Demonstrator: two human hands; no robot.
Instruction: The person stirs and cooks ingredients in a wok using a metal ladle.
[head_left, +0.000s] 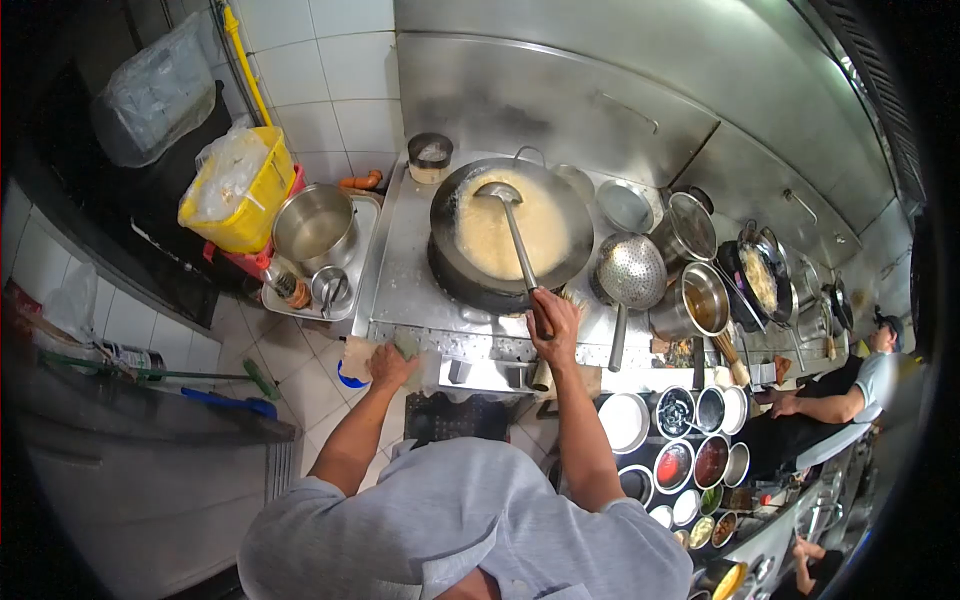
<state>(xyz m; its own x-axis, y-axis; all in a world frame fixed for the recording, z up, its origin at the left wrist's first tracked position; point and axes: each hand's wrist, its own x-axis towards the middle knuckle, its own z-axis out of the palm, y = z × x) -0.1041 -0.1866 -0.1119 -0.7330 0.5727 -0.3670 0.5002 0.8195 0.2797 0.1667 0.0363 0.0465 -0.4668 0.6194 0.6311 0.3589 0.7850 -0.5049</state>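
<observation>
My right hand is closed around the dark handle of a long ladle. The ladle's bowl rests in a pale, cloudy yellowish liquid inside a large black wok on the steel stove. At the stove's front edge, my left hand has its fingers curled, with something greenish at the fingertips that I cannot make out. A beige piece of cloth or card lies beside it. Right of the wok, a perforated strainer ladle lies with its handle toward me.
A tray on the left carries a steel pot. Behind it stands a yellow basket with plastic bags. To the right are a pot of brown liquid, several seasoning bowls and a co-worker. Another person's arm shows lower right.
</observation>
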